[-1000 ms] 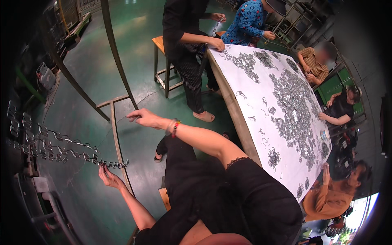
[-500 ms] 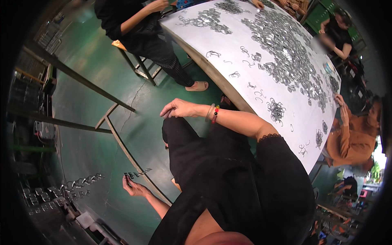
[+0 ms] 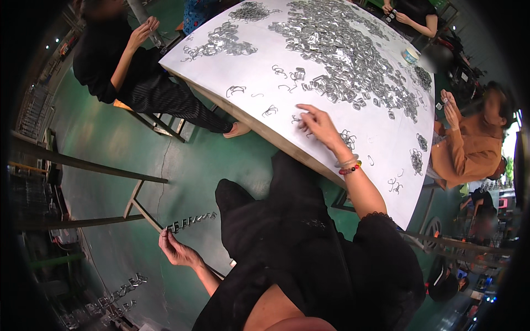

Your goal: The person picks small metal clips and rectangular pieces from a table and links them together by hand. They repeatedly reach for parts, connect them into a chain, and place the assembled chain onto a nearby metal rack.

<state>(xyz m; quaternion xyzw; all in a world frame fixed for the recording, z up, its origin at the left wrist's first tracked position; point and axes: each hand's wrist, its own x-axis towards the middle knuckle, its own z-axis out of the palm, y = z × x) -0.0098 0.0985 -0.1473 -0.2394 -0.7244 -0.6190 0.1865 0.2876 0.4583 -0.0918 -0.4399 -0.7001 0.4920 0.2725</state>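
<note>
Low on the left, my left hand (image 3: 178,251) pinches one end of a row of linked metal clips (image 3: 190,222), which sticks out to the right above the green floor. My right hand (image 3: 320,128) reaches over the near edge of the white table (image 3: 326,151), index finger stretched out, other fingers loosely bent. Beneath its fingertips lie small wire hooks (image 3: 296,119), partly hidden by the fingers. Another tangle of wire hooks (image 3: 348,139) is beside the wrist. Farther up the table spreads a large heap of silvery metal clips (image 3: 353,60).
A metal rack (image 3: 83,160) with long bars stands at left; more linked clips (image 3: 130,285) hang at lower left. Co-workers sit around the table: one in black (image 3: 105,60) at left, one in brown (image 3: 469,151) at right. A small tub (image 3: 410,55) stands near the far right edge.
My right hand has moved from above my knee, up and right over the table. The left hand still holds the row of clips, now more fully in sight. The whole view has shifted.
</note>
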